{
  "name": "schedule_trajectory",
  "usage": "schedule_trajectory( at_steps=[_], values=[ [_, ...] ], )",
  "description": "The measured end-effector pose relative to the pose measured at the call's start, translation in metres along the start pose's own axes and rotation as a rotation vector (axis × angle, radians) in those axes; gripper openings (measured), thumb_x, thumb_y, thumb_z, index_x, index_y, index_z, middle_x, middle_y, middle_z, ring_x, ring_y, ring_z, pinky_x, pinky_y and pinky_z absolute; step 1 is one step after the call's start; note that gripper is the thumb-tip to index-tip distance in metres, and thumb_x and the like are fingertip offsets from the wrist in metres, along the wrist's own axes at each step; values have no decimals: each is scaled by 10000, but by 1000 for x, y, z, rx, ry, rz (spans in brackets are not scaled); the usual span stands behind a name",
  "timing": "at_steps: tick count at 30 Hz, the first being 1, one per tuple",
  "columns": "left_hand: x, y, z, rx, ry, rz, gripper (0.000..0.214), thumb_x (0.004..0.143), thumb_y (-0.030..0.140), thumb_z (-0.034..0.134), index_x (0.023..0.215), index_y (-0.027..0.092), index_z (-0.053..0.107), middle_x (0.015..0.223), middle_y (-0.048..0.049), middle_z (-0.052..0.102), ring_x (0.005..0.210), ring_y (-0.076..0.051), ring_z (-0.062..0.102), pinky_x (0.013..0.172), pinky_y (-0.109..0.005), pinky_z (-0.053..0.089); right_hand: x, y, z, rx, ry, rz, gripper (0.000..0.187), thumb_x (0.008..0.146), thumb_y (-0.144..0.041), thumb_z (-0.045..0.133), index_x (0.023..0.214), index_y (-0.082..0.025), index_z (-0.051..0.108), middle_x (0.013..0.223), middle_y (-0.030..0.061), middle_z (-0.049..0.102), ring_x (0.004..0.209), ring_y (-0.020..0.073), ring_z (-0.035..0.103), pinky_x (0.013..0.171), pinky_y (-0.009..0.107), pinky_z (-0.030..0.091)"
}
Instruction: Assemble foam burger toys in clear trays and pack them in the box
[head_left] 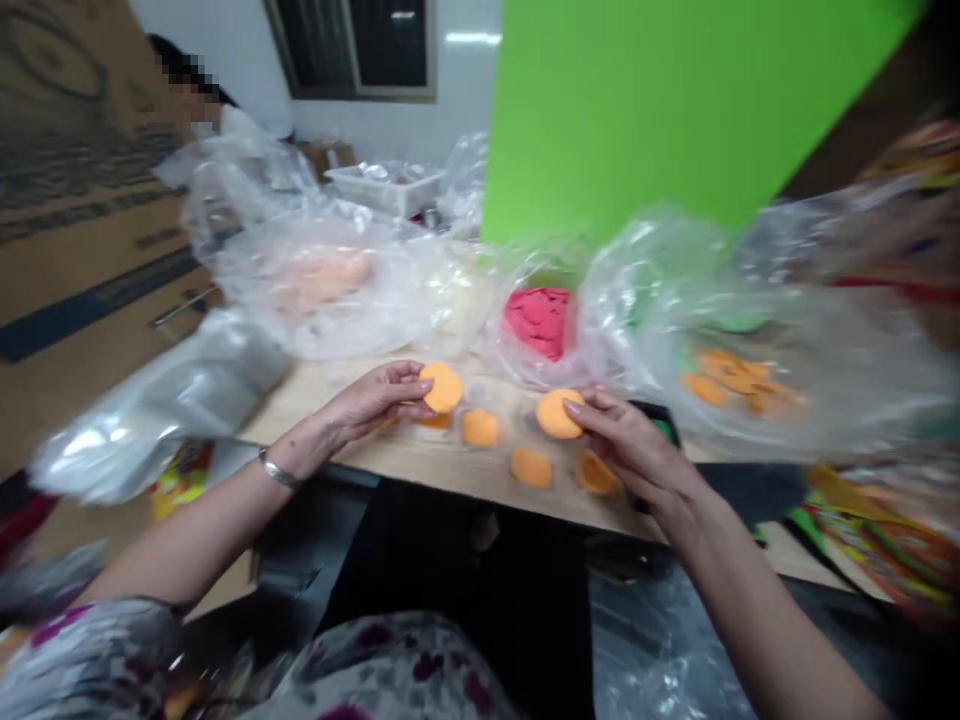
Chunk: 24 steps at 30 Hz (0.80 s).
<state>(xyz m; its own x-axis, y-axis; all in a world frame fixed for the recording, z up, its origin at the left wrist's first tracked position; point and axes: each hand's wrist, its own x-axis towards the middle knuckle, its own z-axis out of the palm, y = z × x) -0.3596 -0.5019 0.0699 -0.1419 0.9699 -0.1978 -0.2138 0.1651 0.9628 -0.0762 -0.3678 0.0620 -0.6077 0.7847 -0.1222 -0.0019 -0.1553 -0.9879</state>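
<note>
Left hand [367,400] raised just above the wooden tabletop [420,465], its grip pressed together and pinching a flat orange dough disc [442,388] at the edge between thumb and fingertips. Right hand [626,440] opposite, its grip likewise pinching a second orange dough disc [559,414], the two held discs near each other but apart. Silver bangle [277,468] around the left wrist. Just below and between the hands, four more orange discs [480,428] scattered on the tabletop, one partly hidden under the left-held disc. Beyond them, a row of clear plastic bags [322,320]: red dough [537,322] in the middle, pale yellow dough [454,300] and peach dough [322,278] to its left, orange pieces [731,378] to its right. Farther back, a green board [675,100] and a white tray [382,190].
</note>
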Motion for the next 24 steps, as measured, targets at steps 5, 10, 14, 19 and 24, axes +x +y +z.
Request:
schedule_trajectory(
  at_steps=[5,10,14,19,24],
  values=[
    [-50,-16,-82,257,283,40,319,696,318,721,899,118,578,851,-15,625,741,-92,585,707,-236,493,16,18,34,-23,-18,50,341,571,-388,821,832,-228,673,856,7,674,728,124,608,639,209,492],
    [-56,-16,-113,491,356,44,358,689,384,676,886,107,562,778,-6,573,671,-91,520,616,-224,432,30,25,73,-47,-83,-9,370,559,-400,825,841,-212,676,837,25,678,729,141,614,662,232,497],
    [-57,-6,-128,753,342,13,336,730,400,620,910,121,572,742,1,537,643,-102,491,585,-230,411,33,29,88,-126,-122,-8,382,602,-433,796,894,-223,668,871,29,681,766,153,611,678,238,496],
    [-60,-9,-154,1023,174,-66,335,789,409,521,966,132,588,820,-28,593,676,-122,524,580,-224,409,31,39,88,-244,-146,-5,356,618,-458,774,889,-248,677,867,37,679,775,187,605,658,276,505],
    [-46,-20,-162,1162,134,-72,243,744,322,575,901,148,640,805,-14,633,727,-137,546,643,-222,399,33,43,98,-277,-195,11,337,645,-453,758,887,-232,680,864,48,682,779,192,610,661,282,501]
  ],
)
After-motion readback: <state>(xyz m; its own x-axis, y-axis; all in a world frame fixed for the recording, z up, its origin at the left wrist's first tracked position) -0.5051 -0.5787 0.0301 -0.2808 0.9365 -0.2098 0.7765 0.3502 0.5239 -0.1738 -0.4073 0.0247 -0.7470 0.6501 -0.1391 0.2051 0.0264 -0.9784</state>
